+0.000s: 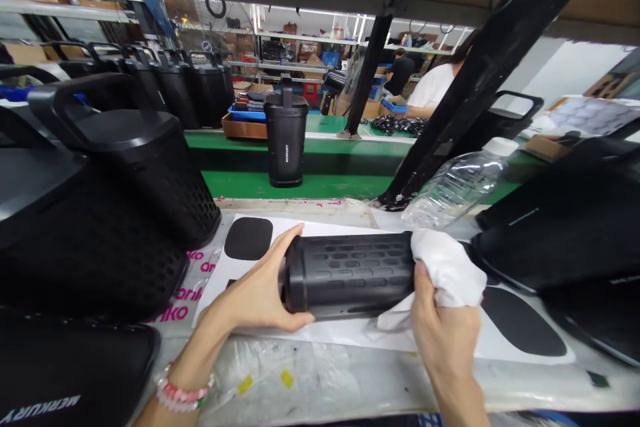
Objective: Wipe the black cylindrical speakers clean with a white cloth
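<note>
A black portable speaker [355,273] with a honeycomb pattern lies on its side in front of me. My left hand [265,287] grips its left end, thumb below and fingers over the top edge. At the other end, my right hand [445,327] clutches a white cloth [447,267] pressed against the speaker; the fingers behind the cloth are hidden. Beneath the speaker is a white sheet [345,337] bearing dark rounded patches, one at the upper left [249,238] and a larger one at the right [523,320].
Several black speakers with handles crowd the left [120,147] and right [550,213]. One upright speaker [286,140] stands on the green conveyor belt [345,177] ahead. A clear plastic bottle [457,183] leans near a slanted black post [480,67]. Beyond the belt sits a person [435,88] in white.
</note>
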`<state>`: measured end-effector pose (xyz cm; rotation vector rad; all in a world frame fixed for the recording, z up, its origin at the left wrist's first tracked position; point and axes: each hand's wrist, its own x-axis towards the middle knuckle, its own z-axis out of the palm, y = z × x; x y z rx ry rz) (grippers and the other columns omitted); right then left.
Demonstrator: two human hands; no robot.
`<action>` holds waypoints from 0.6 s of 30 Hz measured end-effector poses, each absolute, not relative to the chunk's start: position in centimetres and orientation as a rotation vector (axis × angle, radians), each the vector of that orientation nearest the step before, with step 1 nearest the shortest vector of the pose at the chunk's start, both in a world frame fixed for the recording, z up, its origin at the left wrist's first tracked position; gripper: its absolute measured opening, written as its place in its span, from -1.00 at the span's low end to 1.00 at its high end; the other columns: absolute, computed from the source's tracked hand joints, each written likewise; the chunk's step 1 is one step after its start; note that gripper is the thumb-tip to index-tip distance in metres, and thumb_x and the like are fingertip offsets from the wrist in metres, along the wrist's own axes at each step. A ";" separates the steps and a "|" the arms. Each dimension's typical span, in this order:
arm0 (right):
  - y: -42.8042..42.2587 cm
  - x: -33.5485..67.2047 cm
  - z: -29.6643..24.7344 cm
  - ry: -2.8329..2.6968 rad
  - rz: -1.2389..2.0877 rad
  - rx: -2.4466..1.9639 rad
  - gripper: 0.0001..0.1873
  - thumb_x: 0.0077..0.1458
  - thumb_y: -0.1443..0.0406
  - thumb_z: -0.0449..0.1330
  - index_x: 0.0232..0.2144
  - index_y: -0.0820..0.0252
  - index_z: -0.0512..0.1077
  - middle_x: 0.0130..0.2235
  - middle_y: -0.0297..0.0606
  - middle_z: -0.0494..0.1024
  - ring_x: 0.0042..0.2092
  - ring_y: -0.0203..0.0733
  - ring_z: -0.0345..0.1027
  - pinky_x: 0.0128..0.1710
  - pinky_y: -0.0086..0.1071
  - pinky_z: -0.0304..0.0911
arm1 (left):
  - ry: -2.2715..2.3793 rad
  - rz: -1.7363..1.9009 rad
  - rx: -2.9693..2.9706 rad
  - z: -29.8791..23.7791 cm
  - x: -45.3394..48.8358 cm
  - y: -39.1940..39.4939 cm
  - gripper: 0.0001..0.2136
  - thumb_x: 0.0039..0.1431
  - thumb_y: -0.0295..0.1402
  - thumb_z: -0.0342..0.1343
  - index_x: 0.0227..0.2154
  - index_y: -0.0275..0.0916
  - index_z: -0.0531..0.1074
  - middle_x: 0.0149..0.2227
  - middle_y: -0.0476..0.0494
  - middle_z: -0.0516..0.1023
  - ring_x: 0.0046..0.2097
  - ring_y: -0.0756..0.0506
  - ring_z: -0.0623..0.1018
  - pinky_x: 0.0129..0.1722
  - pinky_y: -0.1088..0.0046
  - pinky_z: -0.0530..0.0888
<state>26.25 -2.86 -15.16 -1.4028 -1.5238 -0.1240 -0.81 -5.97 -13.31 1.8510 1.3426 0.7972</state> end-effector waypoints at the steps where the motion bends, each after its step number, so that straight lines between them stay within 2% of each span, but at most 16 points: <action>1: -3.6 25.4 -15.3 -1.554 -0.131 -1.397 -0.48 0.26 0.08 -0.01 -0.06 0.40 0.49 0.00 0.13 0.52 0.18 0.19 0.26 0.21 0.15 0.01 | 1.345 0.785 1.876 -13.4 -0.7 -6.0 0.11 -0.16 -0.33 0.32 0.35 -0.09 -0.34 0.37 -0.28 -0.05 0.33 -0.29 0.16 0.30 0.12 0.15; 3: -5.6 22.4 -15.5 -1.674 -0.133 -1.329 -0.57 0.26 0.17 0.02 0.01 0.32 0.45 0.04 0.06 0.51 0.19 0.11 0.26 0.21 0.12 0.04 | 1.344 0.789 1.922 -13.5 -0.5 -6.1 0.11 -0.16 -0.34 0.31 0.35 -0.11 -0.35 0.36 -0.31 -0.07 0.33 -0.31 0.17 0.30 0.11 0.15; 5: -7.5 18.6 -15.2 -1.915 -0.130 -1.166 -0.61 0.24 0.30 0.03 0.07 0.21 0.42 0.05 -0.08 0.52 0.17 -0.03 0.30 0.18 -0.03 0.15 | 1.306 0.820 1.963 -13.8 -0.4 -6.1 0.12 -0.19 -0.33 0.33 0.35 -0.14 -0.32 0.36 -0.34 -0.08 0.34 -0.35 0.13 0.31 0.09 0.13; 8: -8.0 15.3 -14.5 -2.120 -0.161 -0.979 -0.55 0.21 0.33 0.02 0.13 0.20 0.38 0.11 -0.15 0.48 0.20 -0.09 0.27 0.24 -0.09 0.09 | 1.280 0.859 1.997 -14.1 -0.5 -5.9 0.12 -0.20 -0.30 0.36 0.34 -0.15 -0.29 0.36 -0.35 -0.07 0.36 -0.37 0.09 0.32 0.06 0.09; 12: -4.6 21.7 -13.8 -1.865 -0.262 -1.400 -0.49 0.31 0.22 -0.10 0.10 0.45 0.39 0.07 0.06 0.48 0.20 0.06 0.25 0.29 0.13 -0.12 | 1.413 0.816 2.055 -13.9 -0.4 -6.0 0.05 -0.11 -0.36 0.29 0.34 -0.08 -0.32 0.34 -0.29 -0.02 0.34 -0.29 0.15 0.32 0.04 0.09; 14: -3.0 27.0 -13.5 -1.717 -0.389 -1.556 -0.40 0.32 0.11 -0.14 -0.02 0.51 0.48 -0.01 0.19 0.52 0.15 0.19 0.30 0.28 0.25 -0.24 | 1.423 0.804 2.112 -13.7 -0.2 -6.1 0.04 -0.10 -0.36 0.28 0.33 -0.06 -0.32 0.35 -0.25 -0.04 0.35 -0.27 0.12 0.33 0.06 0.08; 16: -2.3 30.1 -13.3 -1.575 -0.416 -1.577 -0.31 0.32 0.03 -0.17 0.00 0.55 0.46 0.02 0.26 0.48 0.22 0.24 0.20 0.27 0.27 -0.25 | 1.415 0.799 2.147 -13.6 0.0 -6.1 0.03 -0.08 -0.35 0.27 0.33 -0.05 -0.33 0.35 -0.24 -0.05 0.37 -0.25 0.09 0.34 0.09 0.09; 18: -3.1 29.3 -13.4 -1.581 -0.320 -1.484 -0.35 0.32 0.05 -0.14 0.15 0.48 0.34 0.11 0.19 0.42 0.27 0.16 0.12 0.27 0.19 -0.13 | 1.414 0.803 2.169 -13.8 0.1 -6.2 0.03 -0.08 -0.35 0.27 0.33 -0.05 -0.34 0.36 -0.24 -0.07 0.38 -0.26 0.07 0.34 0.10 0.10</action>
